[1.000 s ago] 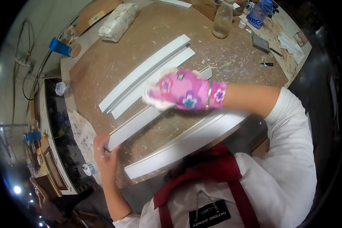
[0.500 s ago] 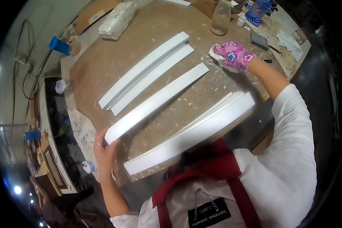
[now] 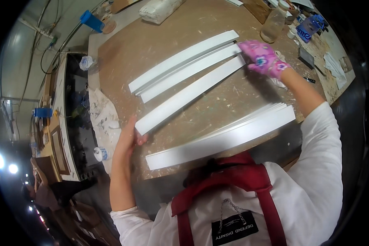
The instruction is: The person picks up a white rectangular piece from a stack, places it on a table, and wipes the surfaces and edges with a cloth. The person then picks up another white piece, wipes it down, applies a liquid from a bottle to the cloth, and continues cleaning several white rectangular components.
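A long white strip (image 3: 190, 95) slants across the middle of the worktable (image 3: 217, 110). At its near left end my bare left hand (image 3: 136, 133) is closed, part of the fingers hidden beneath it. My right hand (image 3: 260, 59), in a pink flowered glove and slightly blurred, closes on the strip's far right end. A crumpled white cloth (image 3: 279, 83) shows behind and below the glove. Just beyond lie more white strips (image 3: 184, 61) side by side, their right ends close to my gloved fingers. Nearest my body, a fanned stack of white strips (image 3: 221, 138) lies along the table edge.
At the back right stand a clear bottle (image 3: 272, 26), a blue bottle (image 3: 309, 29) and a grey block (image 3: 305, 57). A white wrapped bundle (image 3: 160, 10) lies at the far edge. Blue cup (image 3: 92, 21) at far left; small white tub (image 3: 101, 153) near my left forearm.
My right hand has left the cloth and moved left to the strip's far end. The strip's right end is now closer to the strips beyond it. The whole view has shifted.
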Available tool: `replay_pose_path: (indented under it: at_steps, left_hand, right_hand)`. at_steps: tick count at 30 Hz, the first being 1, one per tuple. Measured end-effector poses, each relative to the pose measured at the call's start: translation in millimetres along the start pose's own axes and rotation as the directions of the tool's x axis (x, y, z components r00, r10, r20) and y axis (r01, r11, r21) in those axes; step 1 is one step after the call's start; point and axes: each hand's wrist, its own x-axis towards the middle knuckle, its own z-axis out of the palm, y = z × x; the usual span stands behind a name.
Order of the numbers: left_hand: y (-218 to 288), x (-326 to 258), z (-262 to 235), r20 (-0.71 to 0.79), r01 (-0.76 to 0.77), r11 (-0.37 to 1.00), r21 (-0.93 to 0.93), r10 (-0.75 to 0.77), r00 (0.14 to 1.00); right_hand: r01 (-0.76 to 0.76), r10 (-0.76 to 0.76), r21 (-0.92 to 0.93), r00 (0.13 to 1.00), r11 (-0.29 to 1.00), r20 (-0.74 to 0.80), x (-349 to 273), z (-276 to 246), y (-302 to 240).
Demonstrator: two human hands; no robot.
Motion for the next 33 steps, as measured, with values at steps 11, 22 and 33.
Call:
replay_pose_path:
  at_steps: [11, 22, 33]
  left_hand:
    - [10, -8, 8, 0.065, 0.006, 0.968, -0.252, 0.011, 0.998]
    - [23, -31, 24, 0.055, -0.12, 0.993, -0.006, 0.12, 0.991]
    - [-9, 19, -7, 0.191, 0.028, 0.975, -0.222, 0.016, 0.981]
  right_hand:
    - [-0.325, 0.304, 0.139, 0.94, 0.935, 0.158, -56, 55, 86]
    - [0.697, -0.653, 0.246, 0.717, 0.674, -0.242, 38, -56, -276]
    - [-0.045, 0.063, -0.128, 0.989, 0.991, 0.135, 4, 8, -35]
